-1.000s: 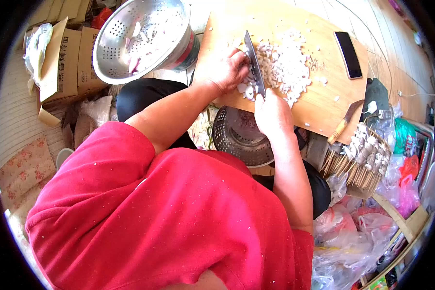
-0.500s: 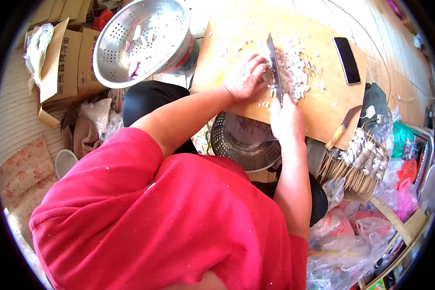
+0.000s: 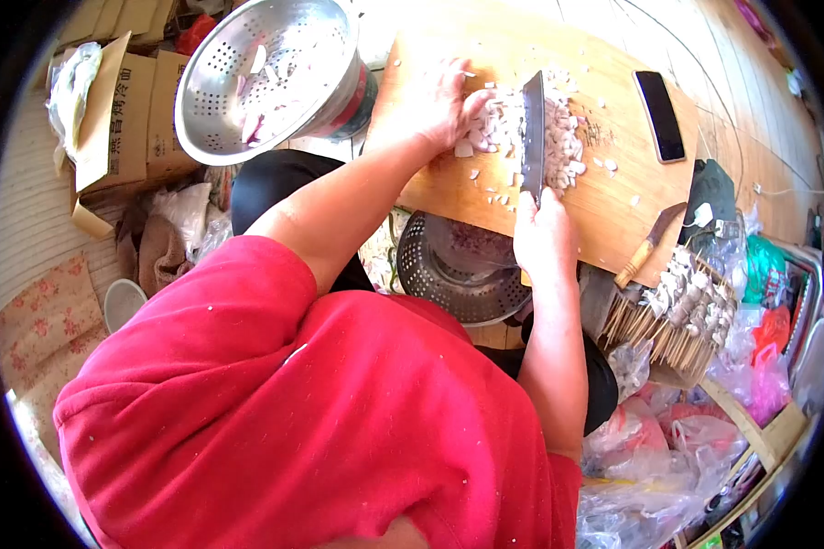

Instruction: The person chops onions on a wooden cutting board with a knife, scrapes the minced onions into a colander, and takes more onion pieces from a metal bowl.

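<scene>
At the wooden chopping board [image 3: 609, 206], I see the right hand [image 3: 546, 236] gripping a cleaver [image 3: 533, 133], the left hand [image 3: 444, 112] spread beside likely onion pieces [image 3: 563, 151].

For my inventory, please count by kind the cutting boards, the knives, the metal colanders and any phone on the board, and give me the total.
Cutting board: 1
Knives: 2 (large knife in the right hand, small knife on the cutting board)
Metal colanders: 2 (upper-left colander, lower colander)
Phone on the cutting board: 1
Total: 6
</scene>
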### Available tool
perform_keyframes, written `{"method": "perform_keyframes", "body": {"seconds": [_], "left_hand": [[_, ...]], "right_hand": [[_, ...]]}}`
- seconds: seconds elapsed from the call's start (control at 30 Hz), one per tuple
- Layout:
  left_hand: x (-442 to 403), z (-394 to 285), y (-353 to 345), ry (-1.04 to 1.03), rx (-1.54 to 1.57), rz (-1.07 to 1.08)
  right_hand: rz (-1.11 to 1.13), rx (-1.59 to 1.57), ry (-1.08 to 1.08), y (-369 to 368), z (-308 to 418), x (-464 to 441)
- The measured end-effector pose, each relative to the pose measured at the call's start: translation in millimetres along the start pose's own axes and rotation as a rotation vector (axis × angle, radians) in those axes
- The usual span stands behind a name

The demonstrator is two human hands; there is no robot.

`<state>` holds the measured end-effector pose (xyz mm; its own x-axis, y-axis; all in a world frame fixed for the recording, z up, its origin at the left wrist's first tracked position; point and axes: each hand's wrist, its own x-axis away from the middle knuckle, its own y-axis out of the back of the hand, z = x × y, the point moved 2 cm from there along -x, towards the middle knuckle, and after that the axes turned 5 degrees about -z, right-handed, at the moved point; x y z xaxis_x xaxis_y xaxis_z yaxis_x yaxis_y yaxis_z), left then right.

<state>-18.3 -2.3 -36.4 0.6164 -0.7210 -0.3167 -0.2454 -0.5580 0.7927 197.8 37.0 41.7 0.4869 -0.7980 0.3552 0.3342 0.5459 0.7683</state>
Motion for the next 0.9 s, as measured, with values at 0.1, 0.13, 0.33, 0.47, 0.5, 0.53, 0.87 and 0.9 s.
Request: {"method": "perform_keyframes", "body": {"seconds": [0.1, 0.13, 0.33, 0.47, 0.5, 0.53, 0.87, 0.9], "left_hand": [[-12, -14, -15, -0.100, 0.346, 0.266], [-2, -18, -21, -0.179, 0.456, 0.208], [10, -15, -29, -0.195, 0.343, 0.075], [13, -19, -13, -0.140, 0.421, 0.145], [14, -21, -9, -0.078, 0.456, 0.171], [17, -20, -6, -0.015, 0.490, 0.198], [32, -13, -6, -0.308, 0.344, 0.093], [36, -11, -9, -0.304, 0.344, 0.098]], "right_hand": [[-0.015, 0.001, -0.012, 3, 2, 1], [-0.014, 0.002, -0.012, 6, 5, 2], [0.015, 0.024, 0.012, 2, 2, -5], [-0.009, -0.010, 0.017, 5, 7, 1], [-0.021, -0.015, 0.003, 5, 8, 3], [-0.015, -0.015, 0.001, 2, 6, 1], [-0.048, 0.034, 0.044, -11, 11, 3], [0.000, 0.051, 0.036, -14, 10, 0]]}}
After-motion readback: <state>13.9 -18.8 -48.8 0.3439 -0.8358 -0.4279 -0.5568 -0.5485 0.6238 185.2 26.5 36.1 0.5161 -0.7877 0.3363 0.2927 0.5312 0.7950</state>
